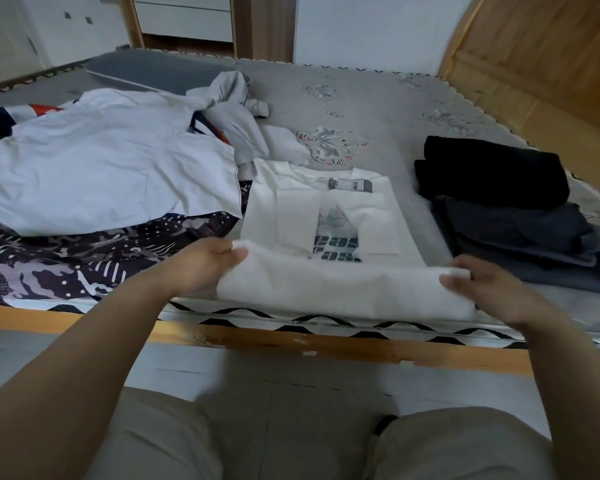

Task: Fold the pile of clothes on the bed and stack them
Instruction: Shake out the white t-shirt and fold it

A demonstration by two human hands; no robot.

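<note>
The left hand (205, 265) pinches the near left corner of a white T-shirt (326, 282), its fingers (238, 252) curled over the cloth's edge. The right hand (482, 289) grips the near right corner the same way, thumb on top and the fingers tucked under the fabric. Between the two hands the shirt's lower hem is lifted and doubled up toward the chest, so a thick white band runs from one grip to the other just above the bed's near edge.

Just beyond the fingers, the shirt's front print shows between the folded-in sleeves: large dark letters reading "eas" above "Fas", partly covered, with smaller script above them too faint to read. Farther from the hands, at the neckline, a dark label (350, 185) carries small print that cannot be made out.

Left of the left hand lies the unfolded pile: a pale blue-white shirt (101, 161) spread over a dark patterned garment (66, 261), with a grey crumpled garment (232, 109) beyond. Right of the right hand sits a stack of folded dark clothes (499, 202), black on top and charcoal below. All rest on a grey mattress (378, 109) printed with butterfly motifs, on a wooden bed frame (291, 344).
</note>
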